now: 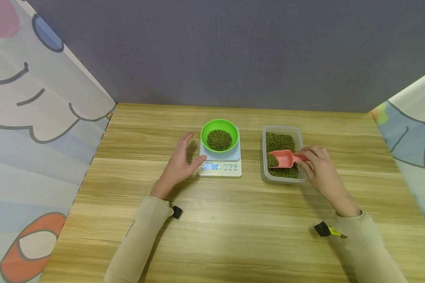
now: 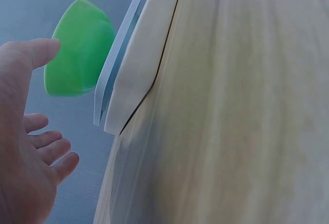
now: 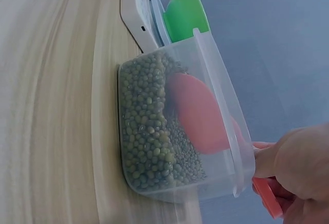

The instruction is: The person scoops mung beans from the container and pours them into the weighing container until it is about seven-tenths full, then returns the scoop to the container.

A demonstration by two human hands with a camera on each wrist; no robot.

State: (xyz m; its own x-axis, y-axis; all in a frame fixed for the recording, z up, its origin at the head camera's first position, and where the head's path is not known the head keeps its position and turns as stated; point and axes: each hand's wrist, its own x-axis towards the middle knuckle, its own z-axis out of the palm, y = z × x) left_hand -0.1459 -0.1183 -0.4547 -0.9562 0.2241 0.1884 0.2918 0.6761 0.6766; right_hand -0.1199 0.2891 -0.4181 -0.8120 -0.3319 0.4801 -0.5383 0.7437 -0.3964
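Observation:
My right hand (image 1: 320,171) grips the handle of a pink scoop (image 1: 285,158), whose bowl sits inside a clear plastic container (image 1: 265,173) of mung beans (image 1: 280,142). Some beans lie in the scoop's front end. Through the container's wall in the right wrist view, the scoop (image 3: 198,113) shows above the beans. A green bowl (image 1: 219,122) with mung beans in it stands on a white kitchen scale (image 1: 219,173) that reads about 72.0. Beside the scale's left edge is my left hand (image 1: 178,165), fingers spread and holding nothing, thumb near the scale's corner.
The wooden table (image 1: 212,232) carries the scale and container side by side, with a gap between them. A grey panel (image 1: 233,55) rises along the back edge. Printed cartoon sheets (image 1: 39,157) border the left and right sides.

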